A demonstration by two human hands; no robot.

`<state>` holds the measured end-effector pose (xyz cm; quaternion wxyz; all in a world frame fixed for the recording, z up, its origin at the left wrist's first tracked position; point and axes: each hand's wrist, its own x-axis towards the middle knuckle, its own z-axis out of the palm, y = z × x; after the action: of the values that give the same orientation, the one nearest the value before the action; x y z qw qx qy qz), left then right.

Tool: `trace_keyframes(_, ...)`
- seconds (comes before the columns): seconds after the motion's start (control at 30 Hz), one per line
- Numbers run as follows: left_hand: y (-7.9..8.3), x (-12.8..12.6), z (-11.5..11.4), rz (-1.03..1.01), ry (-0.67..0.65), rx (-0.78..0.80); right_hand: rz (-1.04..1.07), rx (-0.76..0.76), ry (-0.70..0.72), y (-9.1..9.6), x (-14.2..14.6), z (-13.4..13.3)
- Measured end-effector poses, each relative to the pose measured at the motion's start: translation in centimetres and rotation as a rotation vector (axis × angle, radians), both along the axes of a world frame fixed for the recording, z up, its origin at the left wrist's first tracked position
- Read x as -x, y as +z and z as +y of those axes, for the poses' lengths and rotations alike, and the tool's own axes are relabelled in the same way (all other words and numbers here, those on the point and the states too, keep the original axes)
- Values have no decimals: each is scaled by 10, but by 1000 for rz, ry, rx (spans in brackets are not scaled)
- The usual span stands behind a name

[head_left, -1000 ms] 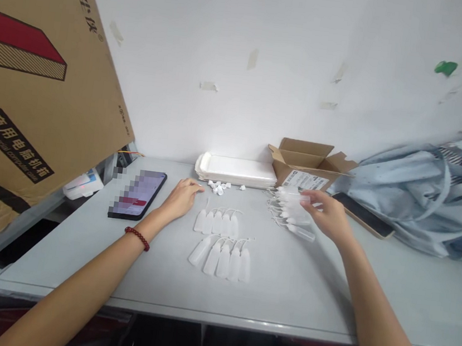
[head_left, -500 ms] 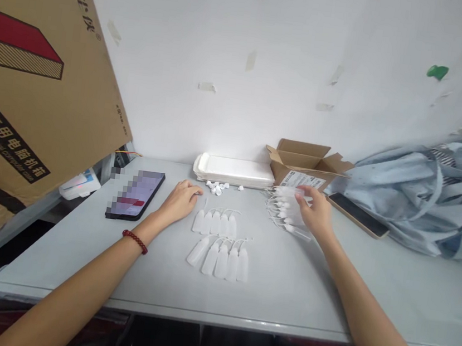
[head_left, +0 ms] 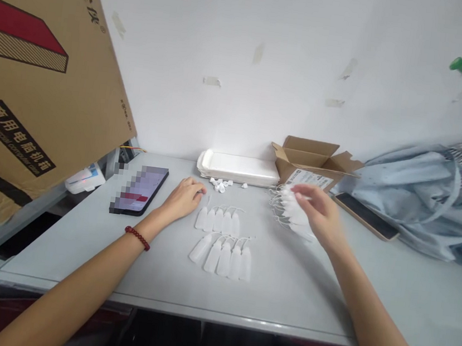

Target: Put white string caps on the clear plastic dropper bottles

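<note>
Two rows of small white squeeze bottles (head_left: pixel 223 239) with tethered caps lie in the middle of the grey table (head_left: pixel 285 281). My left hand (head_left: pixel 181 198) rests palm down just left of the upper row, fingers loosely curled, holding nothing. My right hand (head_left: pixel 319 214) hovers over a loose pile of the same bottles (head_left: pixel 288 208) and pinches one of them (head_left: pixel 295 195) at its fingertips. Several tiny white caps (head_left: pixel 221 184) lie behind the rows.
A stack of white trays (head_left: pixel 238 168) and an open cardboard box (head_left: pixel 312 163) stand against the wall. A phone (head_left: pixel 140 190) lies at the left, a second dark phone (head_left: pixel 367 215) at the right beside bluish clothing (head_left: pixel 431 192). A big cardboard sheet (head_left: pixel 37 70) leans at the left.
My right hand dipped towards the bottle pile and has come up again with a bottle between its fingertips. My left hand has stayed put. The view shifted slightly.
</note>
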<state>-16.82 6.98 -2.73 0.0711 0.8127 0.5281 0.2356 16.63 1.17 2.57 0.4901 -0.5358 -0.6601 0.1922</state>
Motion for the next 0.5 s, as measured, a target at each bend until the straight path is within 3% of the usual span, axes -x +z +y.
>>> trace_keyframes(0.07, 3, 0, -3, -4, -18, 4, 44, 288, 383, 16, 12, -20)
trace_keyframes(0.13, 7, 0, -8, 11, -43, 12, -50, 554, 789, 26, 19, -34)
trace_keyframes(0.2, 13, -1, -13, 46, -31, 13, -185, 736, 1042, 29, 24, -42)
trace_keyframes(0.27, 19, -3, -17, 77, 60, -24, -276, 799, 1131, 26, 27, -43)
trace_keyframes(0.37, 23, -5, -19, 52, 201, -98, -300, 783, 1112, 19, 30, -41)
trace_keyframes(0.5, 17, -4, -13, -17, 140, -52, -270, 740, 1091, 17, 33, -40)
